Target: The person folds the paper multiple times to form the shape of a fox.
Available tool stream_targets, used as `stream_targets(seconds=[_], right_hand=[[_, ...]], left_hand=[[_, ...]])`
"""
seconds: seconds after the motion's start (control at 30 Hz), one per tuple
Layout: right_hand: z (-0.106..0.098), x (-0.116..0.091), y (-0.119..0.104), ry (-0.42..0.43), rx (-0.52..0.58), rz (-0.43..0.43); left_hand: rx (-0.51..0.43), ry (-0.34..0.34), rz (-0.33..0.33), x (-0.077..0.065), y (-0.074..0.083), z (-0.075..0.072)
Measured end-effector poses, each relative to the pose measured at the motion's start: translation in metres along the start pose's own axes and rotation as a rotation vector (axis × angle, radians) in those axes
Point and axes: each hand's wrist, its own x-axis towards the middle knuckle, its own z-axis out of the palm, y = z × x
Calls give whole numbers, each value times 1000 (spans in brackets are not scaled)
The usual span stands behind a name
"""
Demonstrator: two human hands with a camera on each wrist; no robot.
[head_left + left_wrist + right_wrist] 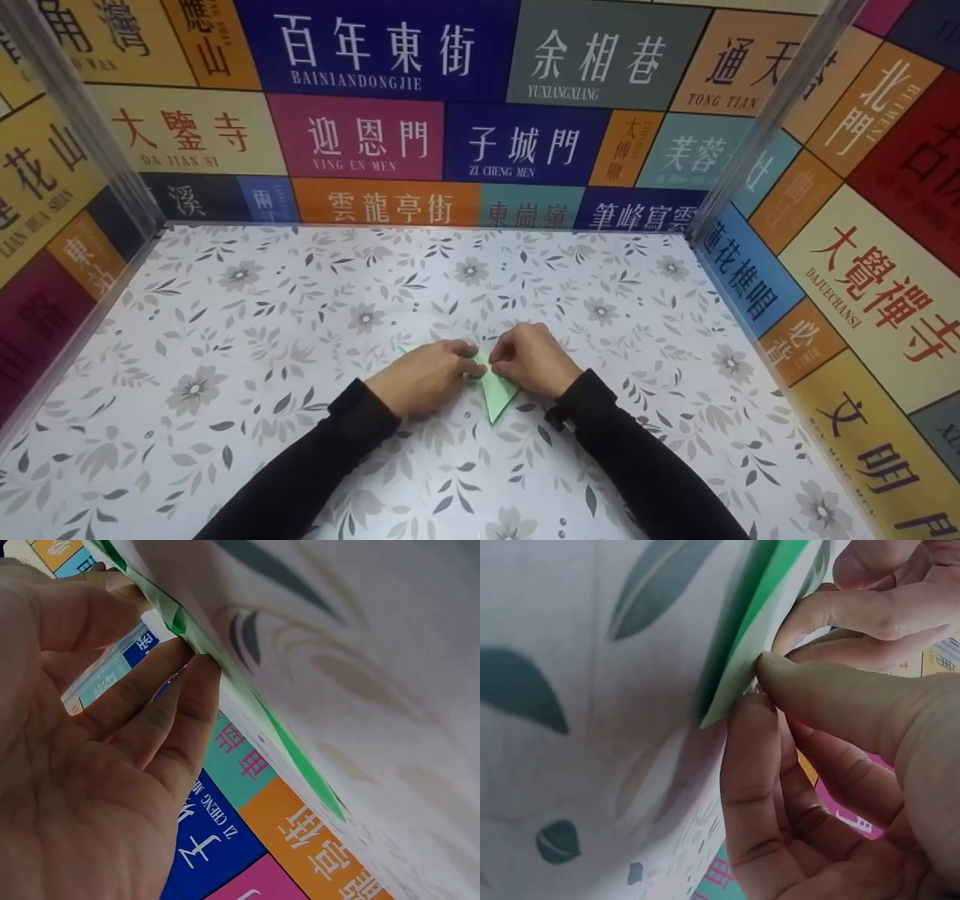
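A folded sheet of light green paper (498, 396) lies on the flowered tabletop, its pointed corner towards me. My left hand (429, 376) lies over its left part, fingertips pressing on it. In the left wrist view, the fingers of the left hand (112, 742) stretch fairly straight to the paper (300, 761). Beside it, my right hand (537, 361) pinches the paper between thumb and index finger. The right wrist view shows the right hand (840, 765) at the edge of the paper (742, 675), with two layers slightly apart. Both hands cover the paper's middle.
The white tabletop (300, 285) carries grey flowers and leaves. Colourful panels with Chinese lettering (375, 52) stand at the back and sides. Clear corner posts (780, 97) rise at the far corners.
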Motion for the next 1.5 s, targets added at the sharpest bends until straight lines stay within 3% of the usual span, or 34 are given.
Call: stream_targets(seconds=[0.2,0.3,0.37,0.6,0.77,1.0,1.27,1.5], right_hand=[[3,-2,0,33,0,12],[4,-1,-2,48,-13,17],[5,-1,-3,56,-13,24],[9,0,-5,56,-7,38],[9,-3,-4,58,-4,68],[10,-6,-3,69,-7,54],[8,-4,-4,75,4,76],[8,-5,-4,74,6,87]], left_hand=[[-49,11,38,1,-3,-3],[-33,12,17,-1,-5,-8],[-7,27,-35,-4,-8,-13],[104,89,-307,-16,-22,-22],[113,91,-392,-17,-29,-21],[135,90,-456,-16,-34,-16],[28,90,-472,-14,-36,-20],[-3,69,-472,-13,-37,-21]])
